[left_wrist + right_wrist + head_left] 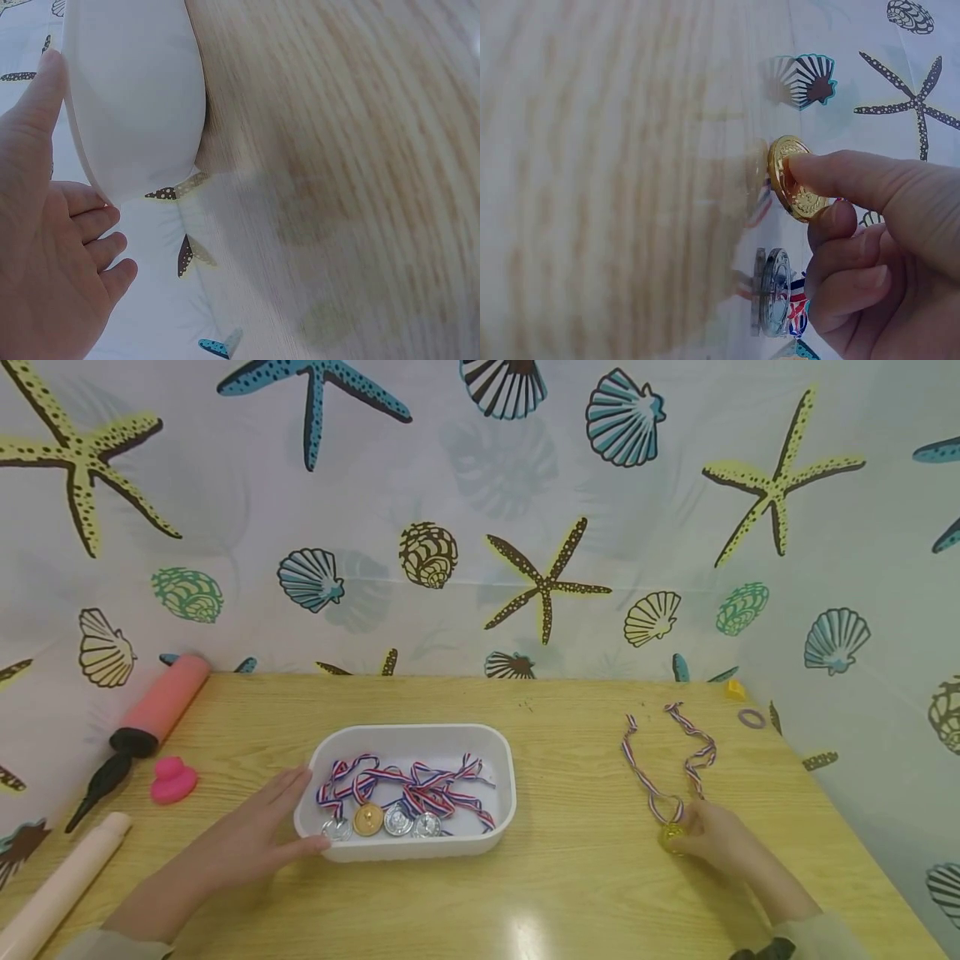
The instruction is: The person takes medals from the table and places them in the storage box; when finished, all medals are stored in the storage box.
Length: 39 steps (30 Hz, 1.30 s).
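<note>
A white plastic tray (405,852) holds several medals, silver ones and a gold one (368,819), with tangled red, white and blue ribbons (435,793). At its left end my left hand (251,831) grips it, thumb on the near side and fingers at the far corner. On the right, my right hand (716,839) pinches a gold medal (791,176) between thumb and fingers, on edge close to the tabletop. Beside it in the right wrist view stands a silver medal (776,292), which the hand hides in the head view. Striped ribbons (636,764) trail away across the table.
The wooden table (570,893) meets a shell-patterned cloth (420,635) behind. At the left lie a pink pump (165,702), a pink rubber duck (173,781) and a pale tube (67,885). A purple ring (751,718) and a yellow piece (735,691) lie far right.
</note>
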Tool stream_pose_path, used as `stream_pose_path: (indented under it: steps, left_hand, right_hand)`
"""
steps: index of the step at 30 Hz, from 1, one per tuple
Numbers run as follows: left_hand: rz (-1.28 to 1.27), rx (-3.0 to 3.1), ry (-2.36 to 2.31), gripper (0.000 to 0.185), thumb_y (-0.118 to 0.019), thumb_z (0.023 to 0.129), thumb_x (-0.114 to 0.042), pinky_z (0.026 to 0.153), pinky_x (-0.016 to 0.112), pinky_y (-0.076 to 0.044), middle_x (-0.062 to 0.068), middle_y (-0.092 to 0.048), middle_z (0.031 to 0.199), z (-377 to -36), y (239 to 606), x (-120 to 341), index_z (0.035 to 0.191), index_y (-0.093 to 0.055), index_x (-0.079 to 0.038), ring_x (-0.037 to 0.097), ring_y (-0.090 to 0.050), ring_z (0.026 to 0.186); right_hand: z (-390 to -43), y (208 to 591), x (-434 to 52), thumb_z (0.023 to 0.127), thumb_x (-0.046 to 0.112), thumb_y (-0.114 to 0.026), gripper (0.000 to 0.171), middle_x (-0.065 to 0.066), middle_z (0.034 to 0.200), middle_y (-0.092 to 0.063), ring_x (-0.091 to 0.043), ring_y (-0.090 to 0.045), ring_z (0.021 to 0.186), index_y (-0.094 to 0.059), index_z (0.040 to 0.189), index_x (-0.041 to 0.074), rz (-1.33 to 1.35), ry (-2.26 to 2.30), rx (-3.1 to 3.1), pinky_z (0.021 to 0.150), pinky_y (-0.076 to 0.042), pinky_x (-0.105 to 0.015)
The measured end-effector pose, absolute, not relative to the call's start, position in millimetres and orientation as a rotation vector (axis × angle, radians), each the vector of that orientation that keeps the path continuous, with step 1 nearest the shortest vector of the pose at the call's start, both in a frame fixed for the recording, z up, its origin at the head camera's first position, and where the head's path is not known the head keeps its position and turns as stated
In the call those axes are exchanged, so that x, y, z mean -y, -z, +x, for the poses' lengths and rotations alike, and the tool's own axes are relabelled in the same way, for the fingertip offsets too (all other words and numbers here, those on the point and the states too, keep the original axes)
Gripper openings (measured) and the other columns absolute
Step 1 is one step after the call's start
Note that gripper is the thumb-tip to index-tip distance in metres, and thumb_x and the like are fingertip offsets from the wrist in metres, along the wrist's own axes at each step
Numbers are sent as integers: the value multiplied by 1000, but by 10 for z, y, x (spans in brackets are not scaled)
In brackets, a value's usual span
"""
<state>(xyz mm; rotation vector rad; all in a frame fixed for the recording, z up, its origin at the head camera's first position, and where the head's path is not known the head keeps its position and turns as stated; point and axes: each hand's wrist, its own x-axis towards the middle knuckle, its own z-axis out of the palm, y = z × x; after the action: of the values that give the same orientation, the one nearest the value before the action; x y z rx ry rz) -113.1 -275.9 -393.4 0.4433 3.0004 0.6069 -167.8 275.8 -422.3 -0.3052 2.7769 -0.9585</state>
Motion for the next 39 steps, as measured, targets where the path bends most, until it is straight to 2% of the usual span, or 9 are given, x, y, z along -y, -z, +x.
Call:
stream_pose_path:
  steps: [9,12,19,25,29,34,39]
  left_hand:
    - [449,-3006,-605,91,-58,82,-57,98,62,-24,25,-22,145,-1135,3938,2756,143,-26,3,46,-20,130]
    - [451,-3009,-600,91,-58,82,-57,98,62,-24,25,-22,145,-1136,3939,2756,142,-26,3,45,-21,130]
    - [444,-3001,-601,91,-57,82,-57,99,61,-24,25,-22,145,-1135,3913,2745,143,-26,3,46,-20,130]
    - [434,-2995,-599,91,-57,82,-58,98,62,-24,25,-22,146,-1142,3927,2748,143,-25,2,46,-20,130]
    - [429,-2989,-604,93,-56,82,-59,98,62,-23,25,-21,146,-1144,3933,2750,143,-25,3,46,-20,130]
    - [425,-2984,-605,92,-56,82,-59,98,62,-23,25,-21,146,-1143,3942,2756,143,-25,3,46,-19,130]
    - [426,-2985,-596,92,-57,82,-58,98,62,-23,25,-21,146,-1147,3948,2765,143,-25,3,46,-20,130]
  right_hand:
    - [-1732,4203,-2797,87,13,-60,13,-1,63,-51,-14,-47,56,-55,79,3,-343,1047,-2671,48,-43,-26]
    - [-1768,4186,-2825,89,13,-57,16,-1,63,-51,-12,-46,53,-54,78,2,-383,1081,-2642,46,-41,-24]
    - [-1897,3985,-2841,93,17,-53,21,-5,61,-51,-8,-38,45,-54,89,-3,-357,1206,-2616,40,-35,-21]
    - [-2091,3577,-2743,95,18,-51,25,-1,55,-42,-8,-33,44,-51,86,-5,-418,1307,-2592,40,-31,-23]
    - [-2211,3182,-2564,95,22,-51,27,-2,59,-42,-10,-34,47,-52,89,-4,-417,1301,-2627,42,-32,-25]
    - [-2293,2697,-2233,95,25,-52,29,-6,64,-47,-11,-35,47,-53,100,-3,-432,1275,-2662,44,-34,-25]
    - [-2312,2321,-1884,94,23,-54,25,-8,66,-50,-13,-34,46,-53,96,-1,-566,1357,-2678,43,-32,-26]
